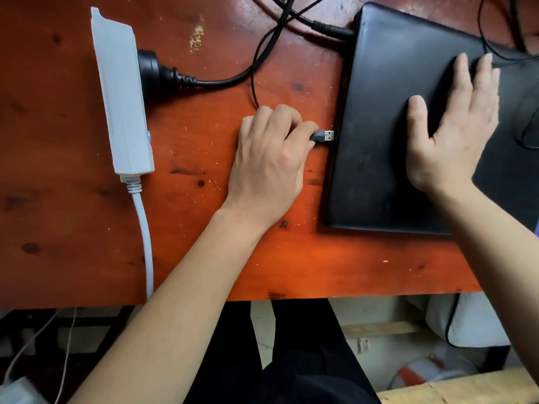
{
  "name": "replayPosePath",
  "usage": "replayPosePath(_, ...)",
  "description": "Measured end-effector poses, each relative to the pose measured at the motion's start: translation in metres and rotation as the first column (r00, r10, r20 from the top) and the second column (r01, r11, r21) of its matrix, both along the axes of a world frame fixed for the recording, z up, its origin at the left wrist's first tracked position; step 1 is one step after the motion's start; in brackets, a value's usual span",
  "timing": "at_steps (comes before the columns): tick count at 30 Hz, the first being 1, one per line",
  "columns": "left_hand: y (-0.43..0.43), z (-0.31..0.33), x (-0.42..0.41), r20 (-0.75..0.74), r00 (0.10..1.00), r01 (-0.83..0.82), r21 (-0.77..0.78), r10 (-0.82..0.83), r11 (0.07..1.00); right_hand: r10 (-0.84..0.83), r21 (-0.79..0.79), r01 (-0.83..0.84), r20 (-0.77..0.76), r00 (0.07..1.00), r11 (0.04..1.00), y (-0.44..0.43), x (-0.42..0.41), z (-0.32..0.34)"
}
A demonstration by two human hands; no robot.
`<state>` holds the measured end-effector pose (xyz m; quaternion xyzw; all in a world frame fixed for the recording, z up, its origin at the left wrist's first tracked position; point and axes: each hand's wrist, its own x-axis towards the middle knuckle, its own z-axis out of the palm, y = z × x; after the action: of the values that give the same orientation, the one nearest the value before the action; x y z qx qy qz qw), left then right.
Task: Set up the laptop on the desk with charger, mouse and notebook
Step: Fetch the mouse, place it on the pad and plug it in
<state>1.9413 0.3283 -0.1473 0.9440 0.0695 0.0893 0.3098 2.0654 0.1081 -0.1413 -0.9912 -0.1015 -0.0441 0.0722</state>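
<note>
A closed black laptop lies on the red-brown wooden desk, at the right. My right hand rests flat on its lid, fingers spread. My left hand pinches a black USB plug, its metal tip a short gap from the laptop's left edge. The plug's thin black cable runs up the desk from behind my hand. A charger plug sits in the laptop's far left corner. The mouse and notebook are out of sight.
A white power strip lies at the left with a black mains plug in it and its white cord dropping over the near desk edge. More black cables cross the laptop's far right corner.
</note>
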Motion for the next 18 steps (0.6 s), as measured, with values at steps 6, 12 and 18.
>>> replayPosePath(6, 0.000, 0.000, 0.011, -0.005, 0.998, -0.067, -0.002, 0.067, 0.998, 0.003, 0.014, -0.003, 0.009, 1.000, 1.000, 0.000, -0.001, 0.000)
replayPosePath(12, 0.001, 0.002, 0.023, -0.023, 0.997, -0.078, -0.007, 0.078, 0.997, 0.004, 0.013, -0.005, 0.021, 1.000, 1.000, -0.001, 0.000, -0.002)
replayPosePath(18, 0.008, 0.001, 0.021, -0.003, 1.000, 0.031, 0.000, -0.031, 1.000, 0.003, 0.016, -0.004, 0.016, 1.000, 1.000, -0.002, 0.001, -0.002)
